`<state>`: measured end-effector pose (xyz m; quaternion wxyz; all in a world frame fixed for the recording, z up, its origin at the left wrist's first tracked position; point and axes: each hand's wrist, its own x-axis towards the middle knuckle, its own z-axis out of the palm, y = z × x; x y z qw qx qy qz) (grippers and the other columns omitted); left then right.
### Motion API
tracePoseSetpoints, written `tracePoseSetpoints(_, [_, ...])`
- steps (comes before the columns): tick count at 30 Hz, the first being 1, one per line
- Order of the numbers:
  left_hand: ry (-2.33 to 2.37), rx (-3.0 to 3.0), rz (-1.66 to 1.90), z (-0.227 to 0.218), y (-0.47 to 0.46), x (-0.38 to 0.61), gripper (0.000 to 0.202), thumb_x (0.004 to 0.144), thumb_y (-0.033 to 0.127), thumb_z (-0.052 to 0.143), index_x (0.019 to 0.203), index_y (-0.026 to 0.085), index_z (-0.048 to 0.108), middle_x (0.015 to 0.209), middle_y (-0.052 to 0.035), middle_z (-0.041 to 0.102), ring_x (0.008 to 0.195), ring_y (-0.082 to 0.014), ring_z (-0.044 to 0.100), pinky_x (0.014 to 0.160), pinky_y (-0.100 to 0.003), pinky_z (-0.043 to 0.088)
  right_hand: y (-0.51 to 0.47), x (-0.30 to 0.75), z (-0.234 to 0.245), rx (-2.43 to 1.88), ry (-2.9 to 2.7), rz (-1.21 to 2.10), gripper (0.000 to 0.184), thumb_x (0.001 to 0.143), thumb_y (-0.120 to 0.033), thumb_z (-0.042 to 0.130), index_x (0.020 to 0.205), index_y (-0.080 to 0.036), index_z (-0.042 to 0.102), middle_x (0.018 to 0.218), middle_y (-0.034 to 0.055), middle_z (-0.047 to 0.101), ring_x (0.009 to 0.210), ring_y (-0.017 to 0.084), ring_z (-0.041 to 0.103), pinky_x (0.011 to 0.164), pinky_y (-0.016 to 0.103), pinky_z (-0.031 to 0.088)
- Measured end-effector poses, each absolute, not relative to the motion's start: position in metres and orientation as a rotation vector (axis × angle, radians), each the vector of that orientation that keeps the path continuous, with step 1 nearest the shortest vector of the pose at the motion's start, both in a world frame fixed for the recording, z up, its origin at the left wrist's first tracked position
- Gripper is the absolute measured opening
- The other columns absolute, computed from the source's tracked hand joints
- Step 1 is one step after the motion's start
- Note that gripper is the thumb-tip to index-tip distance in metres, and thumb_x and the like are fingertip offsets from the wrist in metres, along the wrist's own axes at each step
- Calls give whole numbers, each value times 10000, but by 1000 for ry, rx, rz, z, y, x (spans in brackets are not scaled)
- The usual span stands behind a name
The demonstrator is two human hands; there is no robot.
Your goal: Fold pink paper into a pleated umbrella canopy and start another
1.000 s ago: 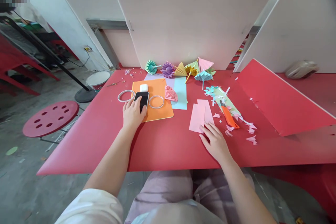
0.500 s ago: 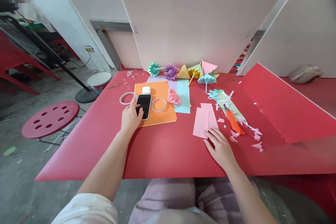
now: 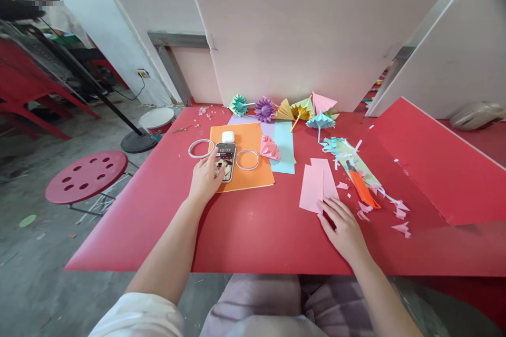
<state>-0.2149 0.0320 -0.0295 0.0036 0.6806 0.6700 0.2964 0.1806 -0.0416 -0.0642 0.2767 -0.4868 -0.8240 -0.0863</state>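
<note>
My left hand [image 3: 207, 176] rests over the left side of a smartphone [image 3: 226, 155], fingers apart and touching it. The phone's screen is lit and shows 10:17. It lies on orange paper [image 3: 253, 181], with a white earbud case [image 3: 228, 137] above it and a white ring [image 3: 247, 160] on its right. Another white ring [image 3: 201, 149] overlaps the paper's left edge, by my fingertips. My right hand [image 3: 343, 226] lies open, its fingertips on the lower right of two overlapping pink paper pieces [image 3: 312, 187]. A folded pink paper fan [image 3: 270, 148] sits right of the phone.
Several folded paper umbrellas [image 3: 265, 110] line the back of the red table [image 3: 253, 242]. An orange utility knife [image 3: 361, 188] lies among paper scraps [image 3: 402, 228] at right. A red board [image 3: 443, 163] stands tilted beyond. A round stool [image 3: 87, 176] is at left.
The phone's dark screen has lit up. The whole view has shifted slightly, so things appear farther right. My hands stay at the phone and the pink paper.
</note>
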Motion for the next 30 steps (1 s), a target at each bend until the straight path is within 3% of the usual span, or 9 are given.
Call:
tracePoseSetpoints(7, [2076, 2148, 942, -26, 30, -213, 567, 832, 242, 437, 1382, 137, 350, 1005, -64, 710, 1005, -246, 581, 902, -398, 457, -41, 181, -65, -1305, -2209, -239, 299, 876, -226, 508, 1147, -150, 610, 1132, 96, 654, 1112, 256, 561, 932, 434, 508])
tracePoseSetpoints(16, [2077, 2199, 953, -26, 29, -214, 521, 862, 244, 420, 1369, 133, 375, 999, -60, 716, 1074, -246, 545, 952, -413, 428, -41, 181, -67, -1320, -2231, -254, 303, 877, -249, 507, 1141, -147, 617, 1143, 103, 648, 1116, 260, 559, 926, 432, 509])
tracePoseSetpoints(22, [2054, 2241, 892, -27, 28, -212, 455, 851, 238, 434, 1295, 148, 476, 954, -60, 718, 1015, -246, 567, 937, -419, 429, -40, 181, -68, -1332, -2239, -240, 309, 879, -255, 502, 1148, -155, 615, 1142, 100, 651, 1118, 255, 564, 929, 427, 509])
tracePoseSetpoints(30, [2076, 2239, 885, -22, 25, -211, 458, 860, 244, 430, 1312, 175, 461, 995, -60, 707, 1047, -246, 564, 958, -436, 412, -41, 182, -67, -1343, -2225, -197, 318, 878, -257, 493, 1162, -177, 609, 1158, 96, 645, 1133, 256, 559, 946, 437, 503])
